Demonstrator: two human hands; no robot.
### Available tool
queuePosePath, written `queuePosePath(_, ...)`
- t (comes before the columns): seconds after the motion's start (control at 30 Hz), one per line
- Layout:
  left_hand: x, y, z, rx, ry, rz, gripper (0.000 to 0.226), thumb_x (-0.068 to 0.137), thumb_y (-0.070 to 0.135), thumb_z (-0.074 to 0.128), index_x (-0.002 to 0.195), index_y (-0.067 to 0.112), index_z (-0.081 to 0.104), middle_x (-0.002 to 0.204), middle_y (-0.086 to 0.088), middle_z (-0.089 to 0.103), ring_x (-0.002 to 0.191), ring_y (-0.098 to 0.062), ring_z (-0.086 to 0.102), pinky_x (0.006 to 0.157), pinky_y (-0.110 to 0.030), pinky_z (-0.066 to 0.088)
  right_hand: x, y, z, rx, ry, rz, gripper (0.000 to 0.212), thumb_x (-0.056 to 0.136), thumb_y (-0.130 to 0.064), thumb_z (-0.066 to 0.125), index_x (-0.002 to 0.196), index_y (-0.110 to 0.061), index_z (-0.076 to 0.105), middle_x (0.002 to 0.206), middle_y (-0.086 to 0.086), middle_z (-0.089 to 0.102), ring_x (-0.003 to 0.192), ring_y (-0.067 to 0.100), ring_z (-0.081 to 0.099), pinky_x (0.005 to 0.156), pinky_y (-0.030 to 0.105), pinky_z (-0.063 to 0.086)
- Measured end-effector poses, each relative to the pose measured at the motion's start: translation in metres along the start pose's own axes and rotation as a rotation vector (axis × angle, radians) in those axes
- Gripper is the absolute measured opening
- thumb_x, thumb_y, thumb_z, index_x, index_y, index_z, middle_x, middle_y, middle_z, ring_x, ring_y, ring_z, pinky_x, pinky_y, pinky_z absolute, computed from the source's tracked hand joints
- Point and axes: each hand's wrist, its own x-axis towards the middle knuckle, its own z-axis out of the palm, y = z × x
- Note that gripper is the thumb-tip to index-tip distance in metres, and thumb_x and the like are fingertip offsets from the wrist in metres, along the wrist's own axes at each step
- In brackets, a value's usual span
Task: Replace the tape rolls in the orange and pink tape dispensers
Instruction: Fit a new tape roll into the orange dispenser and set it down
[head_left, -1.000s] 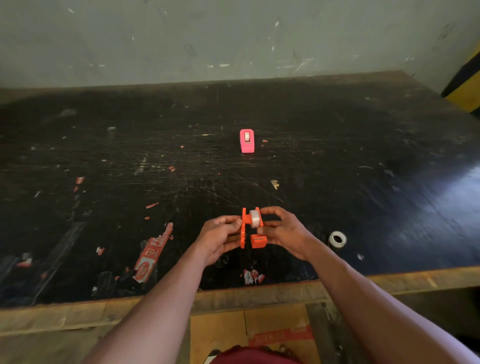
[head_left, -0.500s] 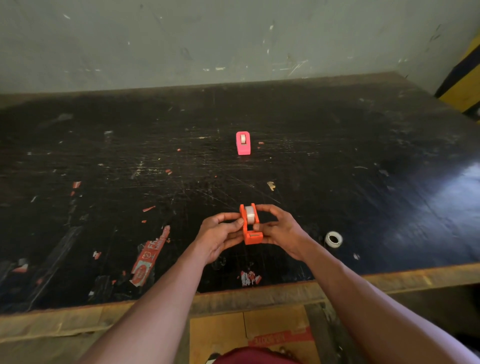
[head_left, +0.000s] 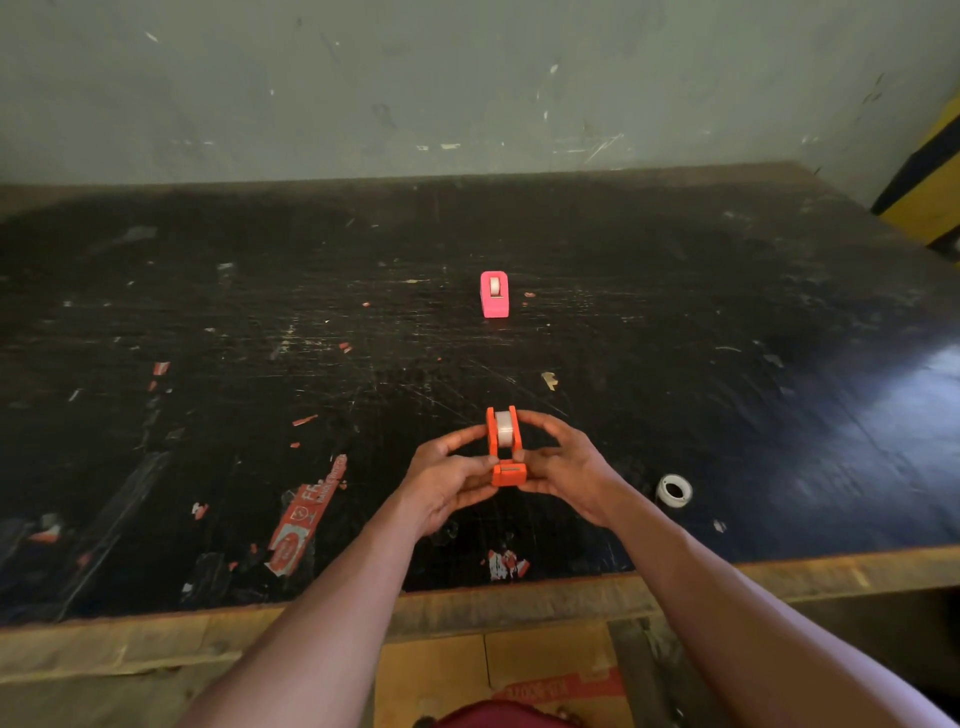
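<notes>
An orange tape dispenser (head_left: 506, 472) with a clear tape roll (head_left: 503, 428) seated between its side walls is held just above the near part of the black table. My left hand (head_left: 447, 480) pinches its left side and my right hand (head_left: 563, 470) pinches its right side. A pink tape dispenser (head_left: 494, 294) with a roll inside stands alone farther back, near the table's middle. A loose tape roll (head_left: 674, 490) with a dark hole lies flat to the right of my right hand.
The black table (head_left: 208, 364) is scratched and dotted with torn red and white label scraps (head_left: 301, 514). Its wooden front edge (head_left: 519, 597) runs across below my wrists. A grey wall stands behind, and a yellow-black post (head_left: 930, 187) is at far right.
The two spread halves of the orange dispenser have come together around the roll, and the closed dispenser now sits upright between both hands.
</notes>
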Motion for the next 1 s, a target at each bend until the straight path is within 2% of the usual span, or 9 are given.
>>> queuePosePath(0.3, -0.003, 0.008, -0.02, 0.003, 0.004, 0.03, 0.045, 0.091, 0.003, 0.071, 0.128, 0.028, 0.062, 0.099, -0.012, 0.082, 0.093, -0.025, 0.08, 0.08, -0.037, 0.061, 0.005, -0.009, 0.023, -0.037, 0.014, -0.004, 0.056, 0.091, -0.003, 0.062, 0.135, -0.034, 0.047, 0.098, 0.014, 0.076, 0.097, 0.026, 0.073, 0.092, 0.048, 0.056)
queuePosePath(0.5, -0.006, 0.013, -0.034, 0.066, 0.043, 0.094, 0.046, 0.09, 0.004, 0.073, 0.129, 0.026, 0.064, 0.103, -0.012, 0.081, 0.093, -0.023, 0.08, 0.076, -0.034, 0.061, 0.003, -0.009, 0.047, -0.04, 0.08, -0.051, 0.055, 0.092, -0.004, 0.063, 0.135, -0.034, 0.047, 0.097, 0.013, 0.077, 0.095, 0.024, 0.074, 0.086, 0.042, 0.059)
queuePosePath(0.77, -0.008, 0.013, -0.058, 0.184, 0.009, 0.079, 0.058, 0.085, 0.001, 0.078, 0.136, 0.024, 0.06, 0.104, -0.011, 0.08, 0.089, -0.019, 0.08, 0.071, -0.03, 0.063, 0.001, -0.005, 0.077, -0.149, 0.17, -0.05, 0.058, 0.091, -0.004, 0.063, 0.138, -0.035, 0.046, 0.101, 0.014, 0.074, 0.093, 0.024, 0.074, 0.086, 0.045, 0.059)
queuePosePath(0.93, 0.0, 0.02, -0.058, 0.281, -0.015, 0.099, 0.072, 0.083, -0.001, 0.08, 0.144, 0.025, 0.053, 0.101, -0.009, 0.08, 0.083, -0.013, 0.08, 0.065, -0.025, 0.062, 0.007, -0.002, 0.078, -0.189, 0.221, -0.033, 0.059, 0.092, -0.006, 0.062, 0.14, -0.035, 0.045, 0.095, 0.007, 0.075, 0.084, 0.016, 0.075, 0.069, 0.027, 0.059)
queuePosePath(1.0, 0.006, 0.025, -0.052, 0.31, -0.019, 0.099, 0.076, 0.083, 0.0, 0.08, 0.148, 0.025, 0.05, 0.103, -0.009, 0.079, 0.089, -0.016, 0.079, 0.071, -0.028, 0.062, 0.012, -0.003, 0.07, -0.175, 0.227, -0.037, 0.059, 0.092, -0.005, 0.062, 0.141, -0.033, 0.045, 0.096, 0.009, 0.075, 0.085, 0.018, 0.075, 0.07, 0.029, 0.06)
